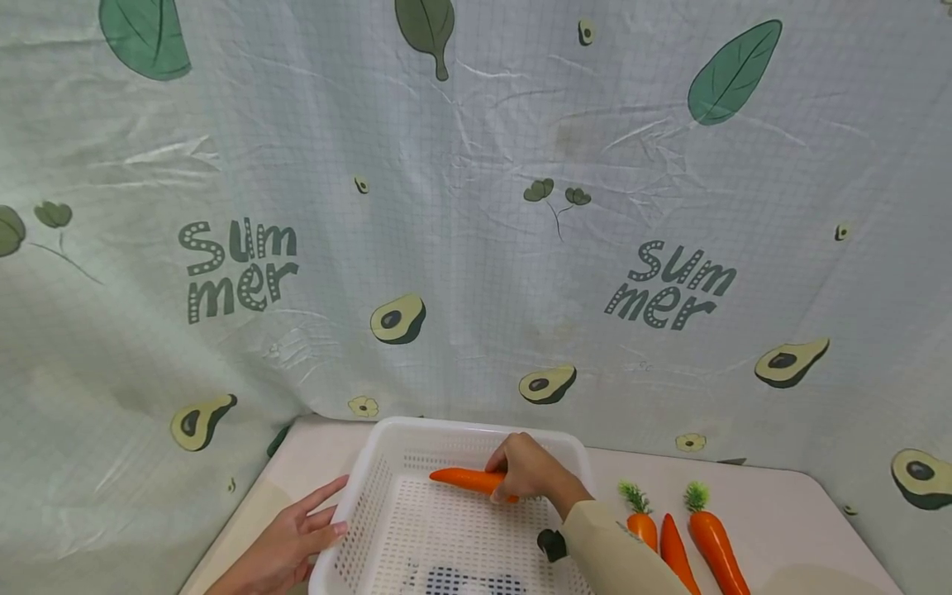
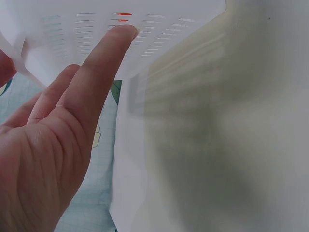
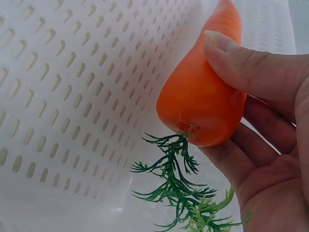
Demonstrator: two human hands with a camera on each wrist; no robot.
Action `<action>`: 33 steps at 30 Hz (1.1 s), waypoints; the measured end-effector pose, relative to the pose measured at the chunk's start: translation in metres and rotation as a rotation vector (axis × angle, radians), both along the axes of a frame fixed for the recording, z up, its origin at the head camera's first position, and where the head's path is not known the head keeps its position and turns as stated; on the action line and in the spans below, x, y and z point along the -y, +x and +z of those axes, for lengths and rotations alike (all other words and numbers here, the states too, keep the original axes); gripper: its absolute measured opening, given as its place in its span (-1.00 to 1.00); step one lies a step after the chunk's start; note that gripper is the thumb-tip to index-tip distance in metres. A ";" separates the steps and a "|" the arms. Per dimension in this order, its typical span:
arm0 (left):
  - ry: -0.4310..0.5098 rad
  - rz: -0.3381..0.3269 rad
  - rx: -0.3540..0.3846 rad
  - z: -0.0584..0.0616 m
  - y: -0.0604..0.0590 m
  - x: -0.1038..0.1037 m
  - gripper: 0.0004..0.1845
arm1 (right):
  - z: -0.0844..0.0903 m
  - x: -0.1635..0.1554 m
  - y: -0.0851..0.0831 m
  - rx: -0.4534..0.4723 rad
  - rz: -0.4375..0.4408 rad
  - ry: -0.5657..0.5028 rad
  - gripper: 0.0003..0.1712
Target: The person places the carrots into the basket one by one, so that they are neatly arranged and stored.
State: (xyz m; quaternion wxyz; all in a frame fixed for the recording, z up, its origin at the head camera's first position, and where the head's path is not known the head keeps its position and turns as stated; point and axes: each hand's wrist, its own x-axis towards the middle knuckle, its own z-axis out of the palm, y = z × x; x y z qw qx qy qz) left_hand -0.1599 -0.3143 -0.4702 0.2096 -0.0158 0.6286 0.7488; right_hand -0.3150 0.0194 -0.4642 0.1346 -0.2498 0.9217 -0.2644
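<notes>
A pale table [image 1: 781, 512] stood before a hanging cloth [image 1: 476, 207] printed with avocados, leaves and the word "Summer". On the table, at about six o'clock in the head view, sat a white perforated basket [image 1: 357, 512], the biggest object in the work.

The right hand [image 1: 530, 471] reached over the basket's middle and held a carrot [image 1: 464, 478] just above the slotted floor, tip pointing toward nine o'clock. The right wrist view showed the thumb [image 3: 251, 65] pressed along the orange body and the other fingers curled beneath it, with the green top hanging free below the palm. Whether the carrot touched the basket floor could not be told; it appeared to be held slightly above it.

The left hand [image 1: 286, 541] lay at the basket's eight o'clock side, its fingers [image 2: 104, 63] straight and loosely together, tips against the basket's outer wall, steadying it rather than gripping.

Three more carrots [image 1: 680, 537] lay on the table at the basket's three o'clock, well apart from both hands, leafy ends toward twelve o'clock.

Judged from this layout, the loading of carrots into the basket was at an early stage: one carrot was inside the rim but not yet released, no other carrot could be seen in the basket, and three waited outside. A dark patch at the basket's near edge was too unclear to identify.
</notes>
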 end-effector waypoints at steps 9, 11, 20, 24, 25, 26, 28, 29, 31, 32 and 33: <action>-0.005 0.003 -0.007 0.001 0.000 0.000 -0.06 | -0.001 0.001 -0.002 -0.005 -0.004 -0.007 -0.67; -0.005 0.002 -0.008 0.001 0.000 0.000 -0.06 | -0.002 0.001 -0.002 -0.014 0.002 -0.009 -0.67; -0.010 0.006 -0.005 0.001 0.000 -0.001 -0.06 | -0.003 0.004 0.000 -0.010 -0.008 0.016 -0.67; -0.008 0.005 -0.003 0.001 0.000 -0.001 -0.06 | -0.002 0.004 0.001 -0.006 -0.012 0.032 -0.67; -0.008 0.005 -0.004 0.001 0.000 -0.001 -0.06 | -0.002 0.004 0.001 -0.005 -0.013 0.034 -0.67; -0.006 0.004 -0.004 0.001 0.000 -0.001 -0.06 | -0.002 0.004 0.001 -0.006 -0.012 0.035 -0.67; -0.002 0.003 -0.003 0.001 0.000 -0.001 -0.07 | -0.002 0.004 0.000 -0.006 -0.011 0.035 -0.67; 0.003 0.001 -0.004 0.001 0.000 -0.001 -0.07 | -0.002 0.004 0.000 -0.006 -0.011 0.036 -0.67; 0.011 -0.004 -0.005 0.001 0.000 -0.001 -0.07 | -0.003 0.004 0.000 -0.004 -0.011 0.037 -0.67; 0.015 -0.006 -0.005 0.001 0.000 0.000 -0.07 | -0.004 0.005 0.000 -0.003 -0.010 0.038 -0.67; 0.016 -0.007 -0.006 0.001 0.000 0.000 -0.08 | -0.004 0.005 0.000 -0.001 -0.012 0.039 -0.67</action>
